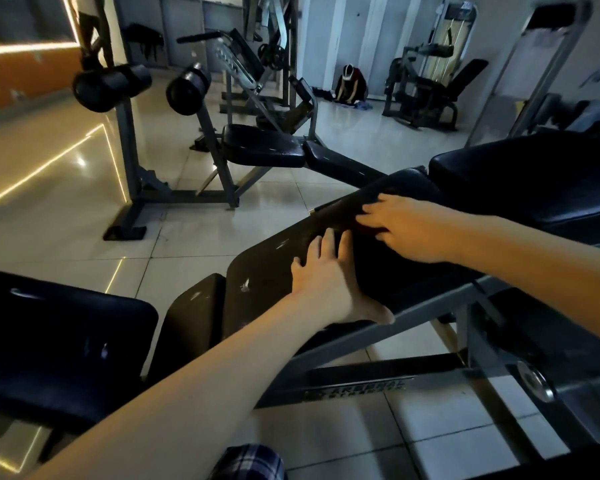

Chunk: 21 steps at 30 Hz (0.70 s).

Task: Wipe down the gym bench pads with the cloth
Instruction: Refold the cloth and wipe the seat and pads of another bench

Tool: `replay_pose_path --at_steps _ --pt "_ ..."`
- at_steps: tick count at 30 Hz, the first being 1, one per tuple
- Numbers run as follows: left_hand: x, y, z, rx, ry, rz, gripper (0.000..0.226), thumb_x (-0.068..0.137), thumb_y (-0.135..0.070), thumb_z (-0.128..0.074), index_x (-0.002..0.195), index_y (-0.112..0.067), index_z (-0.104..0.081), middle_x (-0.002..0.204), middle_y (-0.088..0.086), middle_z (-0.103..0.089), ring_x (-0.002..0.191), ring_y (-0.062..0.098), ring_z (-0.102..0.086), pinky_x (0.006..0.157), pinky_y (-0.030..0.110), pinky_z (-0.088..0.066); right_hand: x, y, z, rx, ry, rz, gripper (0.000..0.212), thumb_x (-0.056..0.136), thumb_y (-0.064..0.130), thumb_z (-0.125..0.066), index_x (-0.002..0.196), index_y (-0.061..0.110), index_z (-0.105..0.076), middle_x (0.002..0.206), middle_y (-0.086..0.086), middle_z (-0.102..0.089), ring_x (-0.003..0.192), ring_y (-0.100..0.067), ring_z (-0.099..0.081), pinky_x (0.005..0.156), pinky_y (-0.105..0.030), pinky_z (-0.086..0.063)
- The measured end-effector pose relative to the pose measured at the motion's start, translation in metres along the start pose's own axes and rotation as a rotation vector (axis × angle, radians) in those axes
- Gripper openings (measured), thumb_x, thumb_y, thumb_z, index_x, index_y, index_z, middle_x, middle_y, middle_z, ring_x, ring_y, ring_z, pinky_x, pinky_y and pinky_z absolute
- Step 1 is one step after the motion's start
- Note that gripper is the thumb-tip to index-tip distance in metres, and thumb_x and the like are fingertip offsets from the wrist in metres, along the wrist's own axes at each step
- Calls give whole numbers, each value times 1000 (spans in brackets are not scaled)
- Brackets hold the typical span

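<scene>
A long black bench pad [274, 258], scuffed with pale marks, slopes up from lower left toward the right, with a short seat pad [191, 313] at its low end. A dark cloth [395, 271] is draped across the pad's middle and is hard to tell from the vinyl. My left hand [326, 282] lies flat on the pad at the cloth's left edge, fingers spread, thumb hooked over the near side. My right hand [406, 226] sits higher up the pad, fingers curled onto a bunched, reddish-dark part of the cloth.
Another black pad [66, 341] is at lower left and a wide one [534, 174] at right. A second bench [264, 147] with roller pads [111, 86] stands behind. The grey steel frame [361, 382] runs below over glossy tiles.
</scene>
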State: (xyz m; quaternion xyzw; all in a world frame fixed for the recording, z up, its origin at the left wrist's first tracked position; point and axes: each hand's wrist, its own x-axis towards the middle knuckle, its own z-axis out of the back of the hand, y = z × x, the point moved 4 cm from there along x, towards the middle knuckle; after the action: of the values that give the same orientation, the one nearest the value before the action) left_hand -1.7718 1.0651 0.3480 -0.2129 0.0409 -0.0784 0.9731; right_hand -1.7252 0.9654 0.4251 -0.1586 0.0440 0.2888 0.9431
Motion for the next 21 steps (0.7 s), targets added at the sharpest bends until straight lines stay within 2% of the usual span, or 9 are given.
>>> replay_pose_path --at_steps 3,6,8,10,12,14,17,19,21 --pt "4 2 -5 -9 -19 1 136 60 -73 -73 152 -24 15 161 3 17 148 26 13 118 58 -4 -48 4 -5 -25 30 34 54 100 27 -37 149 32 -13 158 11 -6 146 -14 3 120 -35 -3" --pt "10 8 -12 -18 -75 -32 128 67 -67 -74 152 -27 14 161 3 17 149 27 12 116 58 -3 -62 4 -6 1 27 45 55 100 33 -36 149 34 -11 157 14 -2 145 -9 7 118 -30 1" --pt "9 9 -13 -40 -57 -49 125 68 -77 -64 152 -27 15 161 3 19 148 26 14 117 57 0 -48 3 -2 53 -27 24 51 100 35 -37 148 33 -19 158 12 -9 146 -8 0 119 -30 -3" --pt "6 8 -8 -101 12 -38 127 59 -91 -44 153 -27 13 161 4 20 148 23 16 119 56 2 -21 0 0 69 -80 -3 48 99 33 -38 146 30 -27 157 8 -16 146 -12 -9 118 -32 -7" --pt "5 7 0 -142 35 -28 123 59 -92 -35 154 -28 9 162 4 16 149 24 13 119 56 1 14 -6 1 71 -133 -27 45 99 29 -40 144 24 -35 155 2 -26 143 -18 -20 117 -36 -15" --pt "6 8 3 -119 35 -30 118 65 -89 -41 154 -29 8 162 4 14 149 24 10 117 56 -1 48 -11 2 53 -182 -39 39 99 26 -40 137 19 -47 146 -4 -40 134 -22 -34 113 -38 -28" --pt "9 11 3 -80 57 -21 114 71 -85 -46 153 -31 10 162 4 14 149 26 9 117 56 -3 84 -14 3 -8 -172 -78 32 98 27 -39 125 17 -55 133 -4 -51 122 -23 -44 104 -40 -39" --pt "12 14 2 -47 41 -26 102 82 -75 -50 153 -33 10 162 3 13 149 27 7 117 54 -7 93 -15 2 0 -161 -80 29 97 26 -40 119 19 -57 125 -3 -56 116 -23 -47 100 -42 -42" --pt "13 14 3 -33 40 -22 100 84 -71 -52 153 -33 10 162 2 12 149 27 5 117 54 -10 92 -16 2 30 -131 -57 30 96 23 -40 122 21 -56 126 -4 -56 118 -24 -45 101 -43 -40"
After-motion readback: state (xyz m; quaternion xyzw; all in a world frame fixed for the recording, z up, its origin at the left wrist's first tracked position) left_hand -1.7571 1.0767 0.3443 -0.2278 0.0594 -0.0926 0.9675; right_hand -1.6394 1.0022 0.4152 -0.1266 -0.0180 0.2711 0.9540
